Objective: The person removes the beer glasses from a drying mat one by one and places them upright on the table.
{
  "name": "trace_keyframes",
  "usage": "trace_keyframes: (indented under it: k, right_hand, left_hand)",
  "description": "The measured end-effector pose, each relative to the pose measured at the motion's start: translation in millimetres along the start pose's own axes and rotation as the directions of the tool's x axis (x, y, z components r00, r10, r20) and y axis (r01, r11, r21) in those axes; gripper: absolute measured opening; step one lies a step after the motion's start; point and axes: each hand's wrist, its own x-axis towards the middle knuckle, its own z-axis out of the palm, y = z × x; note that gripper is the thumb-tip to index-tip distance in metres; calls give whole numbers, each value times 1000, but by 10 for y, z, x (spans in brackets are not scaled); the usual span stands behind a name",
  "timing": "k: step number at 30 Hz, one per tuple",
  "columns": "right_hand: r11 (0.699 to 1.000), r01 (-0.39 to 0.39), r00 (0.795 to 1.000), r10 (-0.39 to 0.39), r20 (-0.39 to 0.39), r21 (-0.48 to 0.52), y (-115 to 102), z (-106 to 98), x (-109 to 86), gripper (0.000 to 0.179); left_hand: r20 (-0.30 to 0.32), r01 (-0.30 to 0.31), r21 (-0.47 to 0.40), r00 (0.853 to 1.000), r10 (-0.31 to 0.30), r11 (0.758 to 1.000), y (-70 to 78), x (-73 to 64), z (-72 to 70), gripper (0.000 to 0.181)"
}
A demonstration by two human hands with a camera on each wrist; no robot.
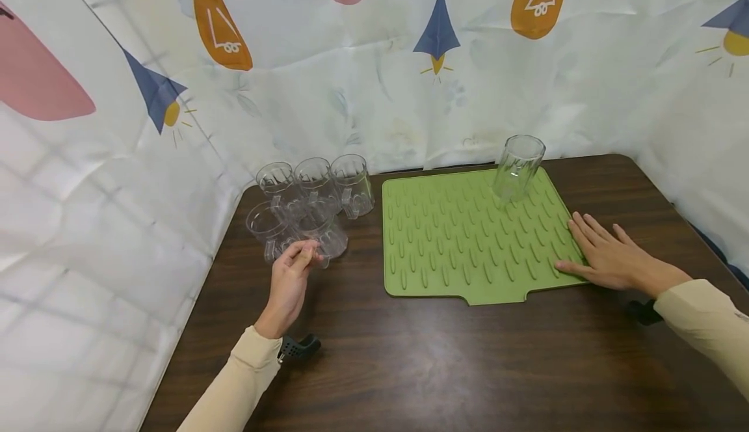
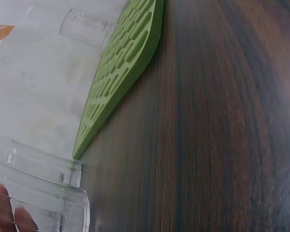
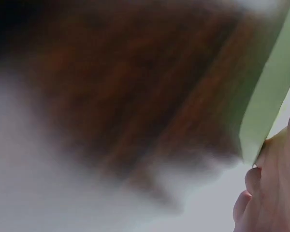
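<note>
My left hand pinches the handle of a clear glass mug, the front right one of a cluster on the left of the table. In the left wrist view, its fingertips show against the wall of that mug. My right hand lies flat with fingers spread on the right edge of a green ridged mat. A clear faceted glass stands on the mat's far right corner. The right wrist view shows the mat's edge beside part of this hand.
Several more clear mugs stand close behind and beside the gripped one, including a back right mug and a front left mug. A patterned white curtain hangs behind and left of the dark wooden table.
</note>
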Motion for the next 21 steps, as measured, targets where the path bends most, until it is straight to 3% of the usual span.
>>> trace_keyframes:
  k: [21]
  right_hand:
    - [1000, 13, 999, -14, -29, -24, 55, 56, -90, 108]
  left_hand:
    - [-65, 23, 110, 998, -15, 994, -58, 52, -48, 22]
